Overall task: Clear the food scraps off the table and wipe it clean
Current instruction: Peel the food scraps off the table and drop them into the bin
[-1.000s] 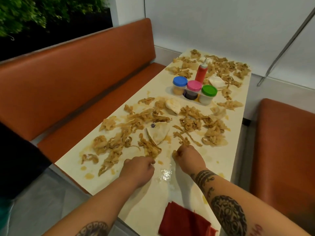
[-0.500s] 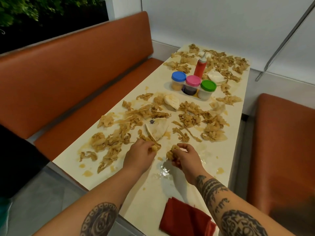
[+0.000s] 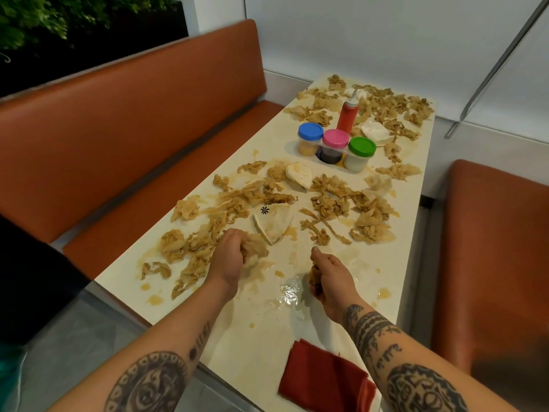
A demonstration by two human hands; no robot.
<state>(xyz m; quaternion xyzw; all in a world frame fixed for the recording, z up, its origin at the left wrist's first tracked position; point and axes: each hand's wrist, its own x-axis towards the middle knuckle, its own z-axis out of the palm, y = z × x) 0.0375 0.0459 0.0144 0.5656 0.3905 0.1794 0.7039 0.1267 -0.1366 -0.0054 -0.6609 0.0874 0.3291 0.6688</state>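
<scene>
Food scraps (image 3: pixel 237 200) are lying strewn across the bench (image 3: pixel 401 257), mostly just beyond both hands. The left hand (image 3: pixel 228 260) is gripping a pale clump (image 3: pixel 255 248) of them. The right hand (image 3: pixel 331 278) is curling round a smaller wad (image 3: pixel 314 278) (just beside a wet smear (image 3: pixel 289 292)). A red cloth (image 3: pixel 320 379) is lying at the near edge, and condiment jars (image 3: pixel 335 144) are standing farther off.

Bright, even indoor light — edges bowing
Overhead light is glaring off the wet patch (image 3: pixel 289 293) on the table (image 3: pixel 386 272); the orange bench (image 3: pixel 490 248) is blurring and darkening at lower right.
</scene>
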